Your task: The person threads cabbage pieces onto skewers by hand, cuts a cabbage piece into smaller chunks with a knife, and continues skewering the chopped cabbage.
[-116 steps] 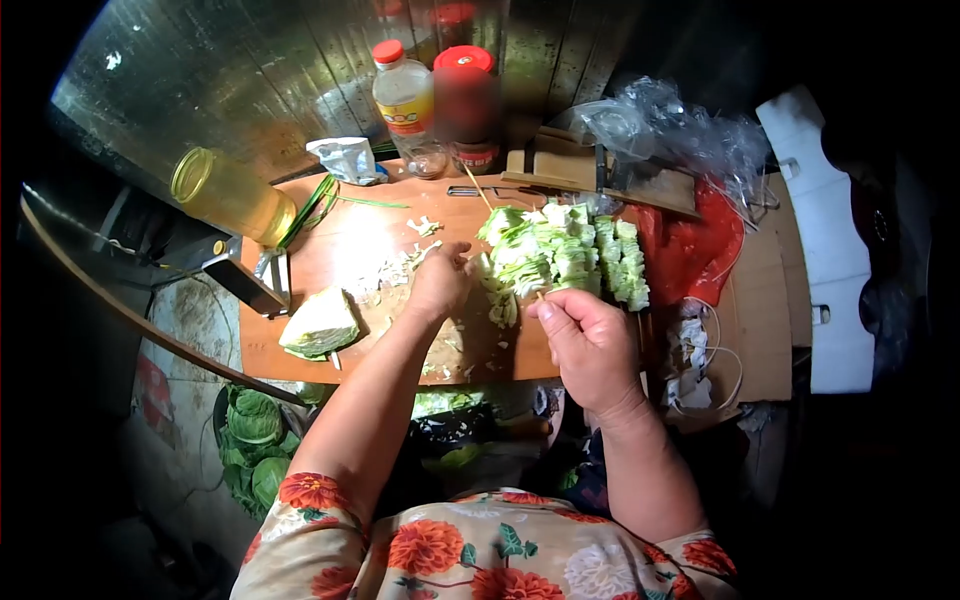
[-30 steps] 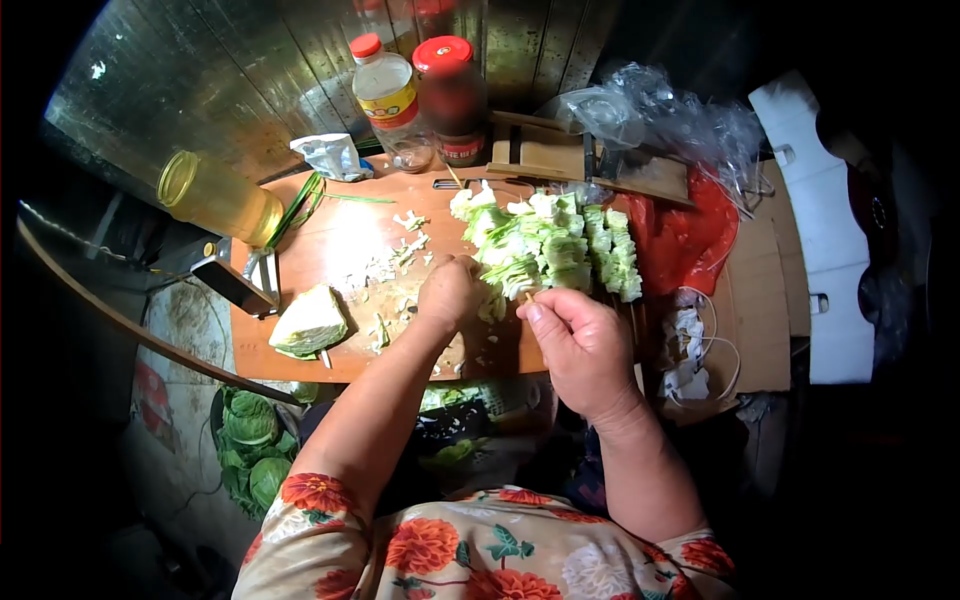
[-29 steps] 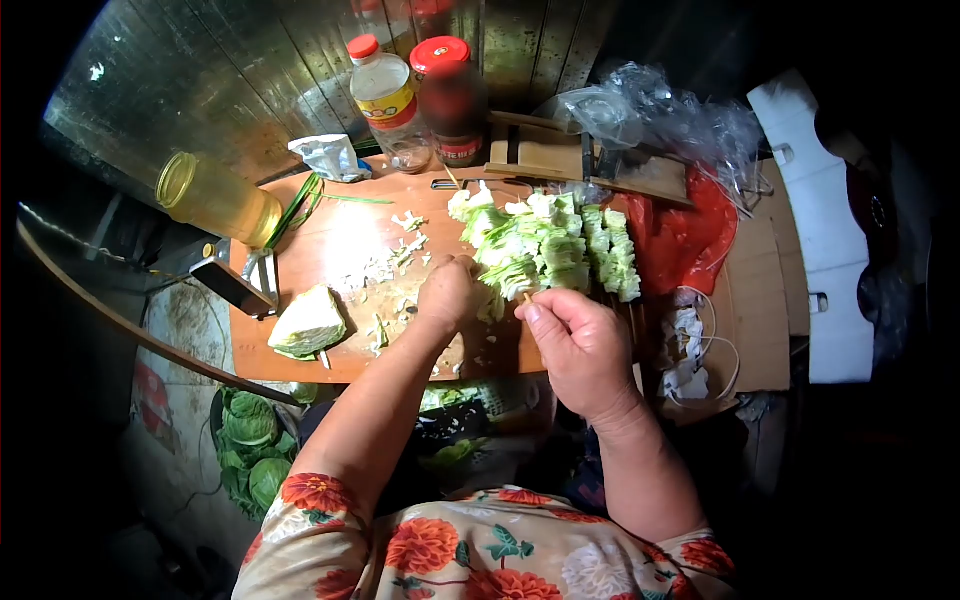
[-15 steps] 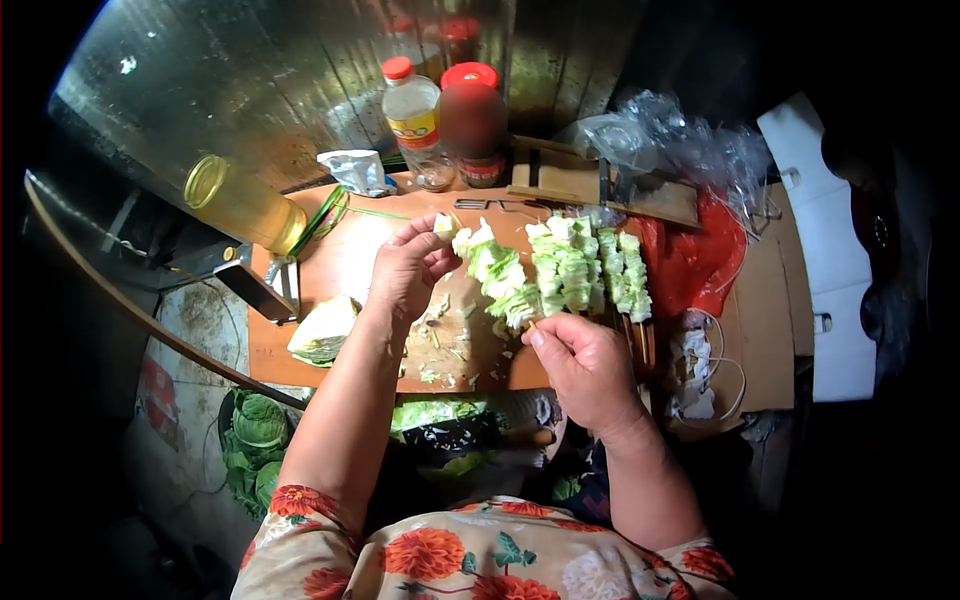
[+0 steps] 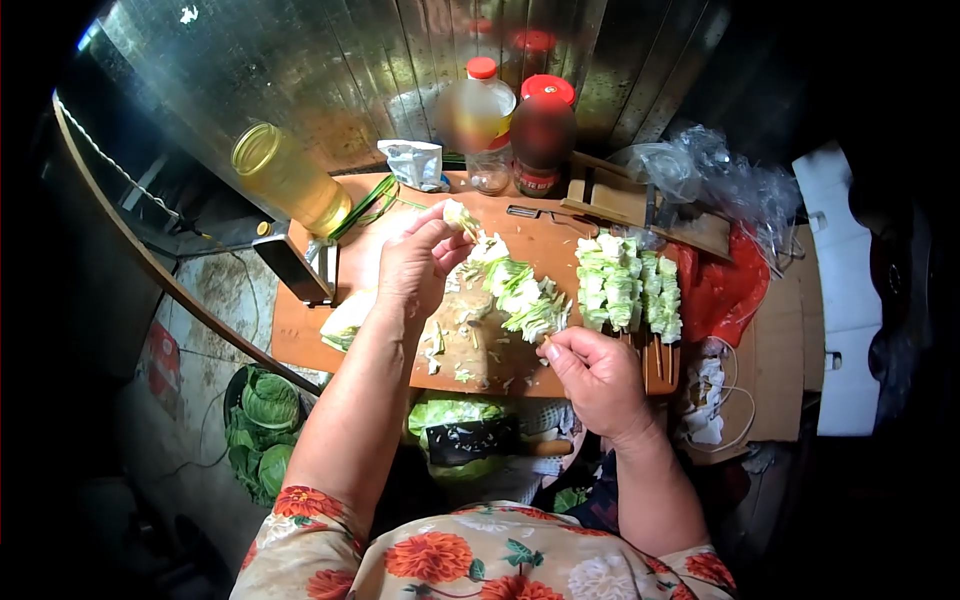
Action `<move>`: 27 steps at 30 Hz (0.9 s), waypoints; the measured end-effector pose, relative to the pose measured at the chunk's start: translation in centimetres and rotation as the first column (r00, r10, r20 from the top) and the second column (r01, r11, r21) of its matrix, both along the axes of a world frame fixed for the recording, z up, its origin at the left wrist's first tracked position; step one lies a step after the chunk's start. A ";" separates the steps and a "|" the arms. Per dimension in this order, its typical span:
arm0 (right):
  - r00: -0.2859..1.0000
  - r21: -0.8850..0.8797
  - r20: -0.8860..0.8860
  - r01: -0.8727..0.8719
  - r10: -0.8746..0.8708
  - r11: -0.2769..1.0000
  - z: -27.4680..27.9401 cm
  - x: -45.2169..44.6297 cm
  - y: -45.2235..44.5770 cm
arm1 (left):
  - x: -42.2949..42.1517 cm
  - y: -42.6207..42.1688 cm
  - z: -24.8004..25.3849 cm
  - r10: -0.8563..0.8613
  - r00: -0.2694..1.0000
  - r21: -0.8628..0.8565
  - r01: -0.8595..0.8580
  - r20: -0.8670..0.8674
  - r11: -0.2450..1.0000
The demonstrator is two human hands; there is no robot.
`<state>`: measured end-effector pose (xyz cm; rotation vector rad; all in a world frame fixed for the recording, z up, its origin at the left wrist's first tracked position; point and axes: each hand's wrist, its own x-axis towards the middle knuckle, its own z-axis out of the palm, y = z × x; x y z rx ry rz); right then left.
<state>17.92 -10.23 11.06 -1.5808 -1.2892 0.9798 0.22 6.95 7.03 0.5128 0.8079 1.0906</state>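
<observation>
A skewer of pale green cabbage pieces (image 5: pixel 522 295) spans the space between my two hands, over the board. My right hand (image 5: pixel 598 380) pinches the bare stick end of it. At the skewer's other end my left hand (image 5: pixel 420 255) holds a small cabbage piece (image 5: pixel 460 218) between thumb and fingers; whether the stick tip pierces it I cannot tell. Finished-looking cabbage skewers (image 5: pixel 608 282) lie side by side on the right of the orange board (image 5: pixel 400 372). A cut cabbage chunk (image 5: pixel 345 322) sits partly behind my left forearm. Cabbage shreds are scattered across the middle.
A jar of yellow liquid (image 5: pixel 295 185), a phone (image 5: pixel 292 268) on a stand, a clear bottle (image 5: pixel 490 165) and a red-lidded jar (image 5: pixel 545 130) line the back. Red plastic (image 5: pixel 722 285) lies at right. Below the board are a cleaver (image 5: pixel 470 440) and whole cabbages (image 5: pixel 270 400).
The view has shifted, so the board sits farther right and lower. The held skewer is now apart from the row of skewers, and the left hand has raised its cabbage piece near the tip.
</observation>
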 end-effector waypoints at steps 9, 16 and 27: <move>0.999 -0.051 -0.003 -0.049 0.049 0.997 0.0 0.3 0.2 | 0.0 -0.3 0.3 0.025 0.972 0.167 0.015 -0.234 0.986; 0.996 -0.118 -0.070 -0.057 0.049 0.991 0.4 0.2 0.0 | 0.1 -0.6 0.4 -0.028 0.949 0.220 0.101 -0.313 0.970; 1.000 -0.079 -0.004 -0.017 0.017 0.997 -0.2 -0.2 -0.2 | 0.7 -1.0 0.3 -0.090 0.932 0.181 0.162 -0.350 0.970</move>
